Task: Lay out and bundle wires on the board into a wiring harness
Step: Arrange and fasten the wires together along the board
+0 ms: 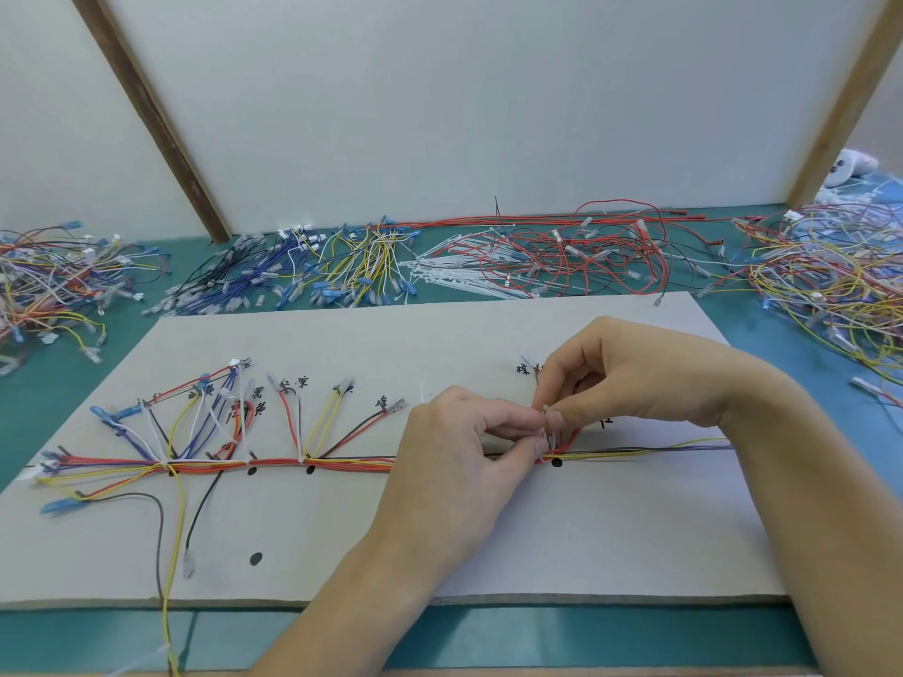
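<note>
A grey board (488,344) lies flat on the green table. Along its middle runs a harness of red, yellow, black and blue wires (273,464), with branches fanning up to handwritten labels and white ties at several black dots. Near the dot right of centre, my left hand (469,442) and my right hand (635,378) meet over the wire bundle. Both pinch a small white cable tie (545,422) wrapped at the bundle there. Fingers hide most of the tie and the wires under it.
Behind the board lie heaps of loose wires: mixed colours at far left (53,280), blue and black (244,276), yellow (366,266), red and black (586,251), and a big tangle at right (830,285). A pile of white cable ties (449,276) sits mid-back. White panels with wooden struts stand behind.
</note>
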